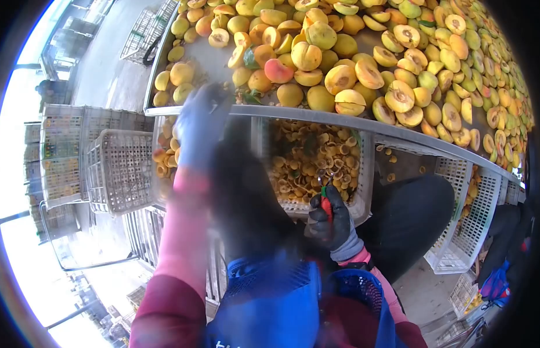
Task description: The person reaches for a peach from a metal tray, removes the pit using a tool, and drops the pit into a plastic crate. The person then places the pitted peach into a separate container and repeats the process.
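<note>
Red-handled tool and yellow stone fruit, head view

Head view:
- Red-handled tool [326, 207]: in the near middle, upheld over the crate of cut pieces [366, 168], metal end pointing to the far side. Likely light and stiff; best taken by the handle, clear of the metal end.
- Right grip [333, 223]: dark glove, fingers closed round the handle.
- Left grip [206, 113]: pale glove, motion-blurred, at the near left rim of the tabletop [252, 109]; cannot tell whether it grasps anything.
- Fruit halves [399, 95]: massed on the tabletop, far and right, among whole fruit. Probably small and light, the cut faces moist, slippery and easily bruised; best held lightly by the skin side.
- Loose fruit [181, 73]: on the tabletop at left, near the left grip. Round, apt to roll.
- Obstructions: raised metal rim between tabletop and crate; left leg [246, 168] beside the crate, right leg [429, 203] on its other side.
- Surroundings: grey crate [122, 168] at left; white crate [464, 226] at right; another person's leg [502, 232] beyond it.
</note>
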The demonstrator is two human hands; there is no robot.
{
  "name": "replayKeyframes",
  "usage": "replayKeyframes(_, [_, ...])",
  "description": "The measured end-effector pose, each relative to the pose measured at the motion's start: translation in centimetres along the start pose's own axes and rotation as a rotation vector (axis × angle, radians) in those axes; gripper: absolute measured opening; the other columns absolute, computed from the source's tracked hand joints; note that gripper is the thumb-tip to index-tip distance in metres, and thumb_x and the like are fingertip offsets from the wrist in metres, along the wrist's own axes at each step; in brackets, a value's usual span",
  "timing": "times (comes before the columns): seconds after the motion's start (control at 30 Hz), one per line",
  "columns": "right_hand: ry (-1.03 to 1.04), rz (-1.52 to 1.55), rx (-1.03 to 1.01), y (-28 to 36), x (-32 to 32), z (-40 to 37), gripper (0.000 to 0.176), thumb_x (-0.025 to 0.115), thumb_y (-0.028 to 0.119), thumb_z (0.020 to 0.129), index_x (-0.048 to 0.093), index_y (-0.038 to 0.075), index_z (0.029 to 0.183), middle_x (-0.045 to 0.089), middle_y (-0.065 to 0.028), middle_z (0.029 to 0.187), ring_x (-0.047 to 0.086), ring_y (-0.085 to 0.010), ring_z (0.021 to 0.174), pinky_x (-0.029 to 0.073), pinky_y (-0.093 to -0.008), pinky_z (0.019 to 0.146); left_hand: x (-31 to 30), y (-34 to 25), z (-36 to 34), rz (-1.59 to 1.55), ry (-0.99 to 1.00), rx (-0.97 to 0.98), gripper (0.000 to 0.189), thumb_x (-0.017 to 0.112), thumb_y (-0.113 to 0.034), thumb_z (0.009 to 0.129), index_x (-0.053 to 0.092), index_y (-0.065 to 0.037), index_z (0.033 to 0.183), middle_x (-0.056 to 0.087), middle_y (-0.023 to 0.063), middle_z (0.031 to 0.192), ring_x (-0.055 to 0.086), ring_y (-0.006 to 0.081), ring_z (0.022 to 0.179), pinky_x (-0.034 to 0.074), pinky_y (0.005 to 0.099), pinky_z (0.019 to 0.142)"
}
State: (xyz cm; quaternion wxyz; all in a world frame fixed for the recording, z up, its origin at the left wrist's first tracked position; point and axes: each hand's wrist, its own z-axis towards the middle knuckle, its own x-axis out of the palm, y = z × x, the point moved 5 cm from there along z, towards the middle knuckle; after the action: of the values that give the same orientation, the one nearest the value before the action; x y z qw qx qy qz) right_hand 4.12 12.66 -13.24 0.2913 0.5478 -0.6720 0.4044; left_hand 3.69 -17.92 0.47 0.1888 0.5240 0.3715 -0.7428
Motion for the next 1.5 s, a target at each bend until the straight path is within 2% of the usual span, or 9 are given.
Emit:
replayKeyframes(0.23, [-0.260,-0.240,-0.234,1.9,-0.6,-0.5,0.041,0.051,0.054,0.091,0.057,0.013,0.087,0.042,0.0019,0.057,0.032,-0.0085,0.040,0.027,-0.0240,0.035,8.4,1.0,9.1,0.130,0.240,0.342,0.057,0.071,-0.033,0.072,0.053,-0.011,0.122,0.065,0.0171,0.100,0.062,0.0354,0.093,0.049,0.0433,0.080])
replayKeyframes(0.5, [-0.318,-0.731,-0.500,3.7,7.2,-3.0,0.032,0.050,0.041,0.095,0.056,0.010,0.095,0.049,-0.0007,0.060,0.042,-0.0106,0.040,0.031,-0.0243,0.035,4.8,-8.4,-5.3,-1.020,0.704,-0.272,0.032,0.056,-0.016,0.091,0.054,-0.003,0.120,0.061,0.0008,0.092,0.057,0.0105,0.079,0.048,0.0246,0.066])
replayKeyframes(0.63, [-0.178,-0.686,-0.650,2.8,9.1,-2.7,0.024,0.052,0.027,0.096,0.056,0.004,0.099,0.051,-0.0020,0.058,0.041,-0.0102,0.037,0.032,-0.0251,0.034,7.5,-8.6,-10.6,-0.931,0.525,0.012,0.034,0.052,-0.023,0.096,0.054,0.003,0.118,0.061,0.0084,0.101,0.057,0.0127,0.091,0.048,0.0266,0.080])
replayKeyframes(0.67, [-0.169,-0.605,-0.565,2.6,8.7,-3.1,0.022,0.056,0.016,0.092,0.052,0.003,0.109,0.056,-0.0046,0.067,0.055,-0.0152,0.055,0.044,-0.0260,0.052,7.5,-8.6,-11.5,-0.804,0.377,0.164,0.035,0.050,-0.026,0.096,0.055,0.003,0.116,0.061,0.0088,0.100,0.057,0.0129,0.091,0.048,0.0265,0.080])
replayKeyframes(0.73, [-0.300,-1.533,-1.178,3.6,9.4,-4.3,0.021,0.057,0.015,0.091,0.052,0.001,0.107,0.058,-0.0111,0.069,0.058,-0.0252,0.058,0.045,-0.0323,0.054,6.5,-10.5,-12.3,-0.935,0.339,0.034,0.035,0.050,-0.027,0.097,0.056,0.004,0.112,0.060,0.0090,0.097,0.057,0.0132,0.088,0.048,0.0260,0.077])
replayKeyframes(0.87, [-0.402,-1.905,-1.487,1.7,9.3,-5.1,0.019,0.056,0.014,0.090,0.053,0.000,0.102,0.059,-0.0198,0.073,0.060,-0.0380,0.066,0.044,-0.0410,0.056,6.1,-12.2,-13.6,-1.154,0.319,-0.172,0.030,0.053,-0.024,0.095,0.056,0.002,0.110,0.060,0.0067,0.092,0.057,0.0121,0.082,0.048,0.0248,0.074])
replayKeyframes(1.27, [-0.330,-1.427,-1.151,0.2,6.6,-4.6,0.033,0.048,0.027,0.095,0.049,-0.001,0.113,0.059,-0.0219,0.082,0.059,-0.0388,0.073,0.046,-0.0427,0.063,5.9,-11.1,-14.9,-1.016,0.222,0.011,0.033,0.044,-0.026,0.095,0.056,0.003,0.106,0.063,0.0132,0.086,0.061,0.0194,0.076,0.048,0.0303,0.069])
replayKeyframes(1.43, [-0.297,-1.396,-0.744,-1.2,3.2,-4.4,0.036,0.041,0.018,0.099,0.043,0.007,0.133,0.055,-0.0110,0.119,0.057,-0.0169,0.104,0.048,-0.0286,0.088,6.5,-10.7,-15.8,-1.053,0.279,-0.033,0.030,0.045,-0.024,0.094,0.056,0.003,0.103,0.062,0.0127,0.082,0.059,0.0199,0.072,0.047,0.0305,0.065])
replayKeyframes(1.5, [-0.292,-1.311,-0.628,-1.3,3.1,-4.5,0.031,0.042,0.024,0.098,0.044,0.007,0.124,0.053,-0.0089,0.107,0.053,-0.0155,0.092,0.046,-0.0279,0.078,6.6,-10.7,-16.0,-1.070,0.329,-0.046,0.029,0.046,-0.023,0.094,0.057,0.003,0.102,0.060,0.0125,0.080,0.058,0.0198,0.070,0.046,0.0307,0.064])
